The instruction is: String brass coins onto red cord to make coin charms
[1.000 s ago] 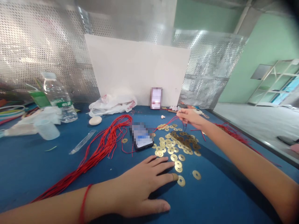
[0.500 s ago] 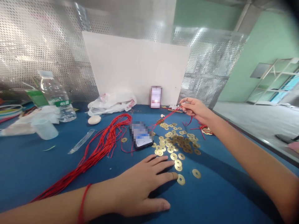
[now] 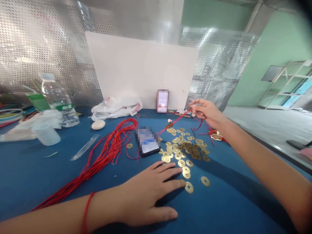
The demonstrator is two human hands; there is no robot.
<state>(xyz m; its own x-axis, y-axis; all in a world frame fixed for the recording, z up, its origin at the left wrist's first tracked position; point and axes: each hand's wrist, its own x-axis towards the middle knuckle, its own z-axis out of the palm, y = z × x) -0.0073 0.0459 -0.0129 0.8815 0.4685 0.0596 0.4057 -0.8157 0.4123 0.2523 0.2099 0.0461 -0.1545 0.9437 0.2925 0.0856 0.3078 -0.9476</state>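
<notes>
Right hand (image 3: 207, 112): thumb and fingertips pinching a red cord (image 3: 180, 119), raised over the far right part of the desk (image 3: 207, 208). The cord slants down toward the near left and looks taut; 1 coin (image 3: 169, 125) appears to sit on it. Its lower end meets the right side of a black phone (image 3: 148, 143); can't tell if it passes under.

Left hand (image 3: 151, 191): palm down, fingers spread, near edge of the desk, holding nothing; index tip just beside 1 loose coin (image 3: 189, 187). Pile of coins (image 3: 175, 146) lies between the 2 hands.

Step, as judged: drawing the cord out straight with the coin on it. A next move calls for a firm pinch and slack kept clear of the phone.

Farther out: cord bundle (image 3: 113, 143) from near left corner toward desk middle; bottle (image 3: 60, 100) at far left corner; plastic bag (image 3: 119, 109) along far edge.
</notes>
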